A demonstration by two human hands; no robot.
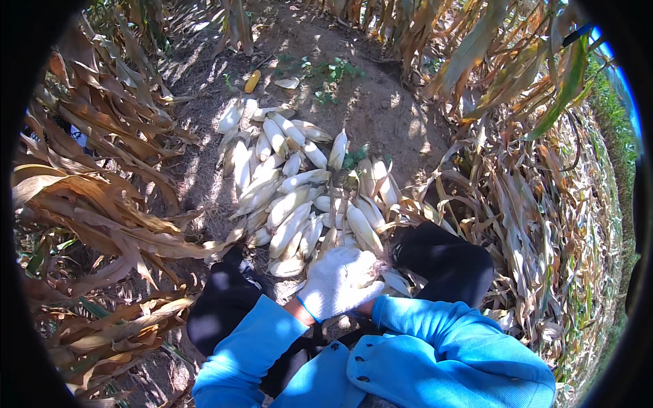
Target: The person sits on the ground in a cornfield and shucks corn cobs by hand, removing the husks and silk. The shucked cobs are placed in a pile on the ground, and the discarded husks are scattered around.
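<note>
My left hand (pixel 331 283), in a white knitted glove, is closed around a husk-covered ear of corn (pixel 363 266). Brown silk (pixel 380 268) sticks out at the ear's right end. Of my right arm, the bare wrist (pixel 364 308) shows below the left glove; the hand itself is mostly hidden behind it, so its grip cannot be made out. Just beyond my hands, a heap of corn ears in pale husks (pixel 291 206) lies on the soil, with one ear (pixel 363 227) close to the glove.
My bent knees in dark trousers (pixel 449 265) flank the heap. Dry corn stalks and leaves (pixel 97 214) crowd in on the left, and more dry stalks (pixel 535 229) lie along the right. A bare yellow cob (pixel 252 81) and small green weeds (pixel 336 71) are on the soil (pixel 377 107) farther out.
</note>
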